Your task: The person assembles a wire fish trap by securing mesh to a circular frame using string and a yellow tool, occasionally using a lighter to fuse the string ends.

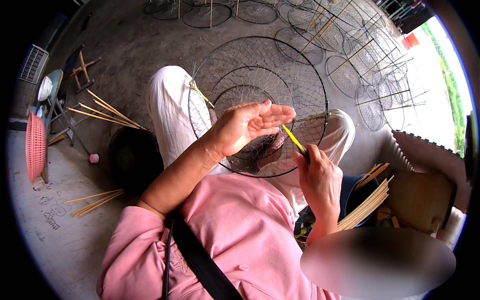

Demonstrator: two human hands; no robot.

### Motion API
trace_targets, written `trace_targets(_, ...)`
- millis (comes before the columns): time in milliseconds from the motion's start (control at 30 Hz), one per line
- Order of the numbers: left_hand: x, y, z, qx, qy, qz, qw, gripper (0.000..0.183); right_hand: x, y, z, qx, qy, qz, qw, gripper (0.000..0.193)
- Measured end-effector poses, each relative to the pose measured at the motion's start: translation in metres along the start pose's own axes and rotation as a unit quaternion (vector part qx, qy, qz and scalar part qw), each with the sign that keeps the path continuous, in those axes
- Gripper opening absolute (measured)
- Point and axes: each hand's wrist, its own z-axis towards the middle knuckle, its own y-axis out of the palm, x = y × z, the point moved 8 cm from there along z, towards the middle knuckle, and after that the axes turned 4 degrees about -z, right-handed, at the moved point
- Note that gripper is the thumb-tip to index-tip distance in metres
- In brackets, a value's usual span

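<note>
Across my knees rests a round net trap (pixel 223 57) with dark wire hoops and thin mesh. A short light stick (pixel 201 95) meets its left rim. Another light stick (pixel 314 118) reaches the right rim. My left hand (pixel 247 125) is over the net, fingers stretched out, the palm partly turned toward me. Closed in my right hand (pixel 320 172) is a slim pointed tool (pixel 294 137), bright yellow with a dark handle end. Its tip is just below my left fingertips; its exact kind is unclear. I cannot tell whether the tip touches them.
More hooped nets with sticks (pixel 345 45) spread along the back and right. A dark tub (pixel 134 155) stands at left near loose sticks (pixel 107 112). A bucket (pixel 357 200) with bamboo strips is at my right. A pink basket (pixel 35 145) is far left.
</note>
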Motion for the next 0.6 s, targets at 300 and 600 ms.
trace_targets(300,-0.005,-0.003,-0.005,0.014,0.01,0.051,0.999,0.062,-0.011,-0.013,-0.01,0.074,-0.005,-0.13,0.989,0.04)
trace_targets(600,-0.007,0.0,-0.009,0.018,0.01,0.057,0.998,0.063,-0.013,-0.003,-0.007,0.124,-0.044,-0.147,0.98,0.046)
